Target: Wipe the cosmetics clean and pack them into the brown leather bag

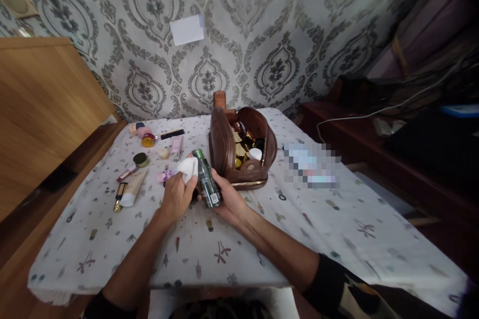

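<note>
In the head view my right hand (232,204) grips a dark green bottle (208,182) with a bright green cap, tilted and with a barcode label near its base. My left hand (176,195) is closed on a white cloth (188,168), held against the bottle's upper side. Just behind my right hand stands a brown toiletry bag (243,175), unzipped, with several small items and a white-lidded jar (255,154) inside. Close to my left hand lies a small purple-and-pink item (167,174), partly hidden.
On the table's left lie a cream tube (133,189), a gold-and-black tube (119,196), a dark green jar (140,160), a pink tube (177,146), a brush (172,134) and an amber jar (148,140). A blurred flat object (312,165) lies right of the bag. A wooden cabinet (48,119) borders the left.
</note>
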Tool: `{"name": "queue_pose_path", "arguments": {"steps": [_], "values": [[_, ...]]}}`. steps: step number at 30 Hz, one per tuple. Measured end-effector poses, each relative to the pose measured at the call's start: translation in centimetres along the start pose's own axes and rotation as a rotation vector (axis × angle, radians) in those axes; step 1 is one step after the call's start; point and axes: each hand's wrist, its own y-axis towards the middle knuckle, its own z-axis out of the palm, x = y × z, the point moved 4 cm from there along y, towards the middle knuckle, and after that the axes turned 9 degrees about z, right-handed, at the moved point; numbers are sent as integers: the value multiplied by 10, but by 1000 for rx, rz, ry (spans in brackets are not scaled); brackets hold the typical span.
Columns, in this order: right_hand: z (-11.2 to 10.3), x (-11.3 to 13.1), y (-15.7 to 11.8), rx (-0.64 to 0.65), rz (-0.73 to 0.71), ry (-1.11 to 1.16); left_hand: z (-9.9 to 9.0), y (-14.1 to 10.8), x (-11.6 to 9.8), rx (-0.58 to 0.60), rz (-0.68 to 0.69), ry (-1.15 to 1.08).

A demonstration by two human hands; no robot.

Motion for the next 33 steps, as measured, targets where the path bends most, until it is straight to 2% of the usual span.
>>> {"name": "queue_pose_path", "arguments": {"steps": [3, 6, 12, 17, 24, 33], "values": [[2, -3, -2, 21, 3, -41, -2, -1, 5, -118, -125, -43], [6, -4, -5, 64, -6, -84, -6, -1, 6, -185, -197, -120], [9, -4, -7, 121, -15, -106, -15, 2, 1, -227, -51, -135], [8, -3, -6, 122, -9, -110, -16, 6, -2, -121, 68, -90], [3, -3, -4, 83, -49, -24, -20, 3, -17, -62, 55, -112], [-3, -4, 4, -3, 93, 121, -15, -17, -53, 134, 134, -201]]}}
